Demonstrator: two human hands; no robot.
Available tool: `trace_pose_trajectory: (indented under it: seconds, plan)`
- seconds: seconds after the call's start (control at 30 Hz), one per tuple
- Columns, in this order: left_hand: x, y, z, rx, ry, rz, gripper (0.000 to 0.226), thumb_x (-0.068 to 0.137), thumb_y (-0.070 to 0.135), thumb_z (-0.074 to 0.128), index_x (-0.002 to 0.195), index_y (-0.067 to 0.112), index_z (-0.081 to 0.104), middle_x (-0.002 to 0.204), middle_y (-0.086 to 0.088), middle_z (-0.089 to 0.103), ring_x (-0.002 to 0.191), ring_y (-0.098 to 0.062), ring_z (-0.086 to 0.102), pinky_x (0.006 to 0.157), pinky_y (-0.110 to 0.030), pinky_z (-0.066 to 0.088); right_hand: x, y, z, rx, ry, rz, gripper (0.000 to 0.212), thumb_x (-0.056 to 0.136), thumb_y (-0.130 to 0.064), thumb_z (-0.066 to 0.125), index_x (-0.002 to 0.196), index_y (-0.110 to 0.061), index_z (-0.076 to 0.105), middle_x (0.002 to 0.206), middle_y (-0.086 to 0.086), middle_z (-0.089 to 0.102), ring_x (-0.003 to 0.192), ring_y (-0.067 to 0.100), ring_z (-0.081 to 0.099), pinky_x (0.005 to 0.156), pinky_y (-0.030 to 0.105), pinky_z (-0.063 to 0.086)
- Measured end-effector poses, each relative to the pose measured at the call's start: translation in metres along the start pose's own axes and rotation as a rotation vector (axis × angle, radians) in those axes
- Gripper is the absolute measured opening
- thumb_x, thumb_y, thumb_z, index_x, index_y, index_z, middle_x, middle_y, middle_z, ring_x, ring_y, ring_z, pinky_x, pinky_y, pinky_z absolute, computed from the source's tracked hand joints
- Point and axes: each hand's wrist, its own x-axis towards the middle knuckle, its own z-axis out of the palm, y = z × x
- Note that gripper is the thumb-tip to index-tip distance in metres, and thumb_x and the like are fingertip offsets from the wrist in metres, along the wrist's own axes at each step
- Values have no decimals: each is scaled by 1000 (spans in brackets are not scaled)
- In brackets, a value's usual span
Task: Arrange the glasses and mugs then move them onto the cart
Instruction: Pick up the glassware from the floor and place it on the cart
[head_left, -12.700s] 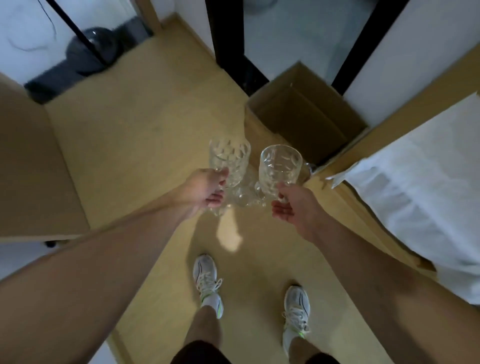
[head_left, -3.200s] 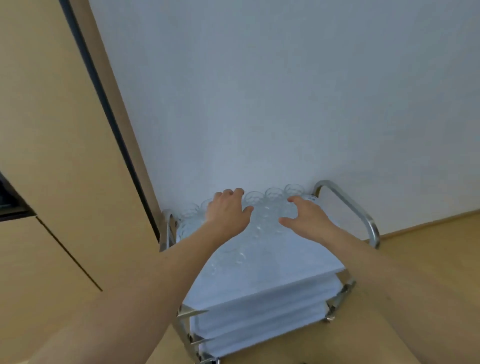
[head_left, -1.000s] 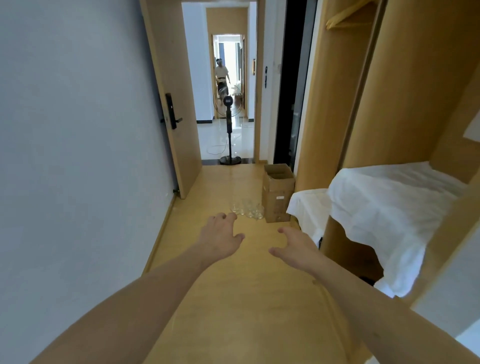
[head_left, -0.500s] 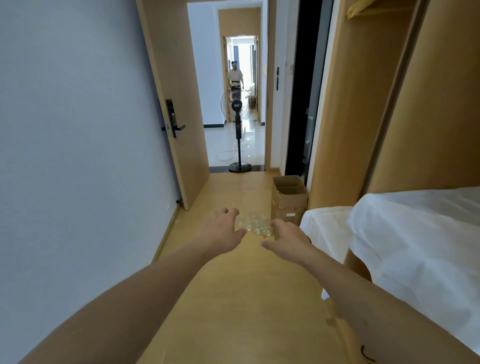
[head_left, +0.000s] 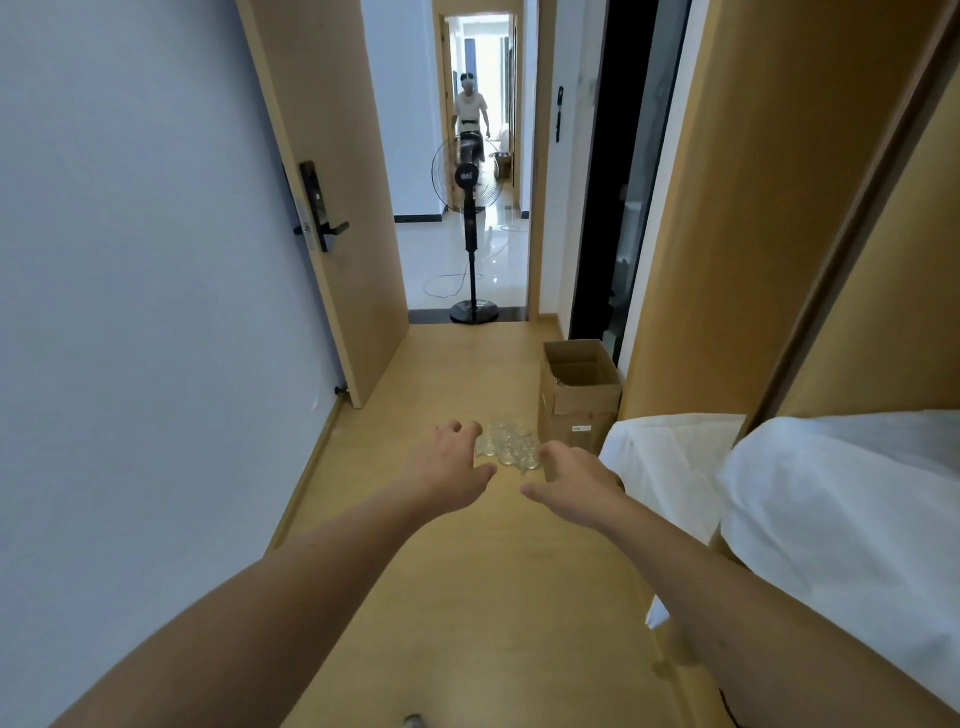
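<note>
Fetching step: my left hand (head_left: 451, 464) and right hand (head_left: 570, 486) are both spread and empty, reaching toward the glasses (head_left: 506, 447) clustered on the floor (head_left: 467, 597) beside the cardboard box (head_left: 581, 395). Next: stoop and grip one each.

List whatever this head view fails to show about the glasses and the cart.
- Glasses count: too small, and the left hand and right hand overlap the cluster's edges.
- Cardboard box contents: hidden by its walls.
- Cart: outside the frame.
</note>
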Motion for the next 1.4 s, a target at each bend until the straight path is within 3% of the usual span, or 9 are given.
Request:
trace_pose_trajectory:
  seconds: [0.23,0.4,0.7,0.97,1.17,1.4]
  plan:
    - [112,-38,-8,-25,-7,56,58,99,44,56,149,18,41,147,-9,47,136,-29,39,108,-39,36,110,-14,9,16,20,59,65,86,-48,73,142,-26,47,133,-2,58,108,15,59,84,31,57]
    - [198,-80,-14,-23,-40,79,59,97,47,56,147,19,43,145,-8,49,134,-29,42,107,-41,40,192,-29,15,32,20,102,62,89,-43,72,142,-22,48,123,-1,62,104,15,60,80,31,55]
    - [321,-134,-15,-28,-137,106,57,98,44,56,145,14,44,143,-12,51,134,-33,42,109,-40,37,298,-36,34,7,-32,240,66,90,-45,70,146,-23,44,141,2,55,123,24,56,94,39,54]
    - [417,-152,13,-64,-199,43,59,97,46,59,145,15,44,143,-12,50,135,-32,40,110,-42,38,393,-6,40,-8,-90,308,71,91,-46,68,150,-20,39,149,5,48,132,27,50,99,39,49]
    - [512,-150,34,-53,-216,-1,60,96,48,58,146,15,45,144,-10,51,135,-30,42,109,-40,40,490,33,39,45,-132,349,68,87,-46,72,145,-23,46,143,3,54,125,26,55,97,44,53]
    - [623,-132,59,-72,-303,-113,60,97,47,58,146,15,45,144,-12,50,135,-32,43,108,-41,40,609,84,26,66,-216,411,67,88,-44,71,145,-19,47,142,7,52,127,27,53,95,39,50]
